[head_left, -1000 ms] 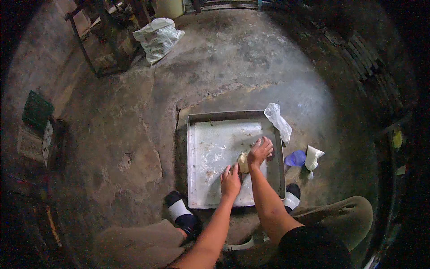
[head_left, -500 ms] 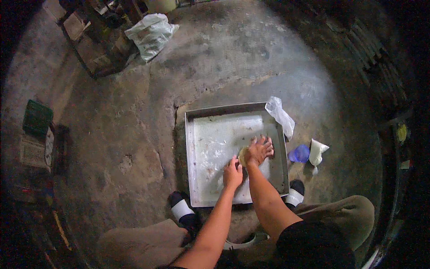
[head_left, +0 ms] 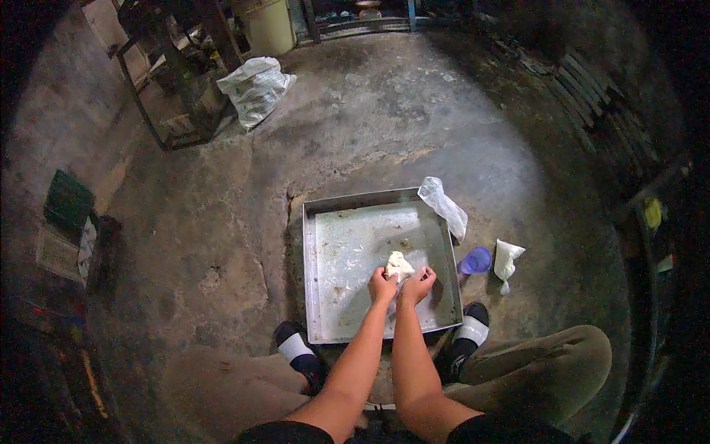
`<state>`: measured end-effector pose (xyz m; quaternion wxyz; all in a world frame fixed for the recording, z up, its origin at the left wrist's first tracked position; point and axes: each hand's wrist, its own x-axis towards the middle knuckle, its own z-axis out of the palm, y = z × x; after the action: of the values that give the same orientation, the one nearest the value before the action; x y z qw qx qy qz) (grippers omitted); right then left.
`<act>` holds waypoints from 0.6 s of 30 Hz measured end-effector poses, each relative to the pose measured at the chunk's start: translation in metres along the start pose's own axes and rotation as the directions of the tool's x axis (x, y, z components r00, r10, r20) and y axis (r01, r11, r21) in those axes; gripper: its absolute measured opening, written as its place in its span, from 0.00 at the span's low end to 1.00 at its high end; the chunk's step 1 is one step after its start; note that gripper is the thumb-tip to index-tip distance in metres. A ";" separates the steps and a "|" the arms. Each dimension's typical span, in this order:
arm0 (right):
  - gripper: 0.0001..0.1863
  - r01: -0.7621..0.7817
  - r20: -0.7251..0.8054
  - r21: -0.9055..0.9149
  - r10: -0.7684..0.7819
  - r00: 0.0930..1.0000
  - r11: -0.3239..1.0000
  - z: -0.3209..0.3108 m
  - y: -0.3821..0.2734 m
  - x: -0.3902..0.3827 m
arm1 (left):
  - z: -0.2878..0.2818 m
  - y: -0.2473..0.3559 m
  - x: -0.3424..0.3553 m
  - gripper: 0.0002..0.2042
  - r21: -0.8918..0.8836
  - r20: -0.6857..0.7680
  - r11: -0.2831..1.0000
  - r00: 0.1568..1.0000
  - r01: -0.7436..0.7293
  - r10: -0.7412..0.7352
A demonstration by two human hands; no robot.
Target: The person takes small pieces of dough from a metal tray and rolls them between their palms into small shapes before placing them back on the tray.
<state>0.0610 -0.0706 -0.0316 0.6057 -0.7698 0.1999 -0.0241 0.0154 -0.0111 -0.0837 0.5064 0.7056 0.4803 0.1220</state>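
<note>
A pale, uneven lump of dough (head_left: 398, 264) is held up over a wide, shallow square metal tray (head_left: 309, 274). My left hand (head_left: 381, 286) grips the dough's near left edge, thumb on top. On its near right side, my right hand (head_left: 417, 287) is closed with curled fingers at the dough's edge; the fingertips are partly hidden. White smears and small crumbs mark the tray's bottom.
A crumpled clear plastic bag (head_left: 444, 207) hangs over the tray's far right corner. Right of the tray stand a purple cup (head_left: 475, 260) and a tied bag of white powder (head_left: 506, 259). My feet flank the tray's near corners. A white sack (head_left: 257, 90) lies far left.
The dough was pressed on the tray under my right palm with fingers spread. Now it is lifted between both hands, nearer to me. The view has tilted up.
</note>
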 end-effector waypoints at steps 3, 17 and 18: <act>0.18 -0.210 0.069 0.147 0.202 0.977 0.967 -0.032 0.026 0.027 | -0.009 0.058 -0.029 0.18 -0.253 0.247 0.965 0.969 0.071 -0.007; 0.33 -0.679 0.840 -0.031 0.388 0.380 0.733 -0.014 -0.032 0.036 | -0.079 0.090 -0.025 0.19 0.328 0.357 0.805 0.854 -0.494 0.378; 0.33 -0.591 0.799 -0.026 0.372 0.472 0.806 -0.013 -0.029 0.038 | -0.083 0.086 -0.020 0.19 0.324 0.429 0.773 0.813 -0.545 0.393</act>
<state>0.1004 -0.0905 -0.0088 0.7048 -0.5291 0.1255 0.4555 -0.0020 0.0198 0.0320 0.3637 0.9083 0.2063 0.0140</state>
